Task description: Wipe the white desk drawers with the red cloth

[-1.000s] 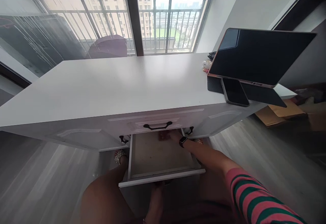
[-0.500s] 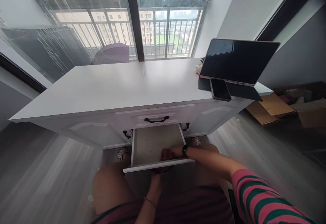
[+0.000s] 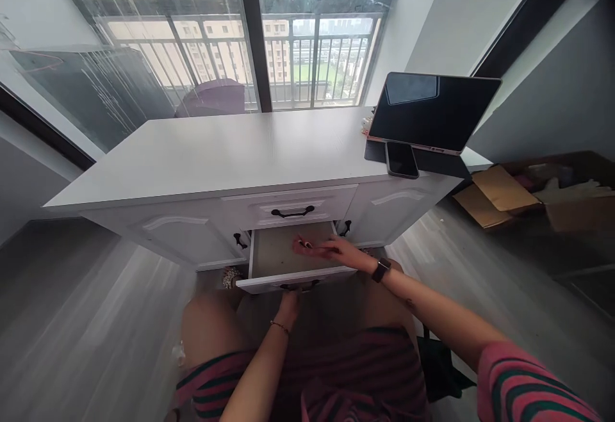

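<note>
A white drawer (image 3: 269, 284) is pulled out of the white cabinet (image 3: 168, 243), its pale bottom showing. At its front, my left hand (image 3: 289, 305) is closed on the dark drawer handle (image 3: 307, 284), with the fingertips partly hidden. Over the drawer's right side, my right hand (image 3: 343, 250) pinches a small, soft-looking, dull red-pink item (image 3: 307, 247) with dark and light marks. Its exact kind cannot be made out. The red-pink item is held above the drawer bottom.
A tablet (image 3: 435, 111) on a dark stand and a phone (image 3: 402, 159) rest at the cabinet top's right. Another drawer front with a black handle (image 3: 293, 212) is closed above. An open cardboard box (image 3: 576, 211) stands on the floor at right.
My right hand has lifted the red-pink item up from the drawer bottom. The drawer sticks out less than before, with my left hand still at its front.
</note>
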`<state>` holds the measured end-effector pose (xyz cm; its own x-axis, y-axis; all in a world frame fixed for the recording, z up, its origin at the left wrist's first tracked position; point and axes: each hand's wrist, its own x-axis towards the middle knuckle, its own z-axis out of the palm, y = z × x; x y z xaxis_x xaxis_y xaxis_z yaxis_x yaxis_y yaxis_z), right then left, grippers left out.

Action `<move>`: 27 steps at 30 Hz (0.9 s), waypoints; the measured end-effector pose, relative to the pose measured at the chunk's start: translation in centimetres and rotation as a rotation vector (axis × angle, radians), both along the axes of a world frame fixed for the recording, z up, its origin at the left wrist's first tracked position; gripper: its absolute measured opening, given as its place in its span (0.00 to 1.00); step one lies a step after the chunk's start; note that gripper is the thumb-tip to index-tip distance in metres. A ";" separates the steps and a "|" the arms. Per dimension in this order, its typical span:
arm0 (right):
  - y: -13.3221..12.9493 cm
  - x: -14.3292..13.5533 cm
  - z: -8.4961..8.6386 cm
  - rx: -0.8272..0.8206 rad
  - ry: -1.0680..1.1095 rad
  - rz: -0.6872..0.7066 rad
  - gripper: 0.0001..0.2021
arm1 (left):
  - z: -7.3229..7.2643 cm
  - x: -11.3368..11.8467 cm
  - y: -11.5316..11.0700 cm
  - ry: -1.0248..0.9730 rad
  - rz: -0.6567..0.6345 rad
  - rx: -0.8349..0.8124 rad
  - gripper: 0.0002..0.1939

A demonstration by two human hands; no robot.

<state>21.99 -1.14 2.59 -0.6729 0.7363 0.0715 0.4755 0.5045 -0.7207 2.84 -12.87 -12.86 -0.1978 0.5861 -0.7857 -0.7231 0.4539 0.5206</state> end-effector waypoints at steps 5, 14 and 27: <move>-2.6 4.1 -1.6 0.321 -0.117 0.072 0.24 | 0.9 -0.5 2.4 -0.010 -0.017 0.038 0.13; -3.3 4.7 -5.3 0.477 -0.379 -0.015 0.17 | 1.6 -0.6 4.0 -0.037 0.053 0.106 0.12; -4.2 -4.9 -5.9 0.524 -0.350 0.042 0.12 | 4.2 0.7 1.9 -0.044 0.116 0.232 0.14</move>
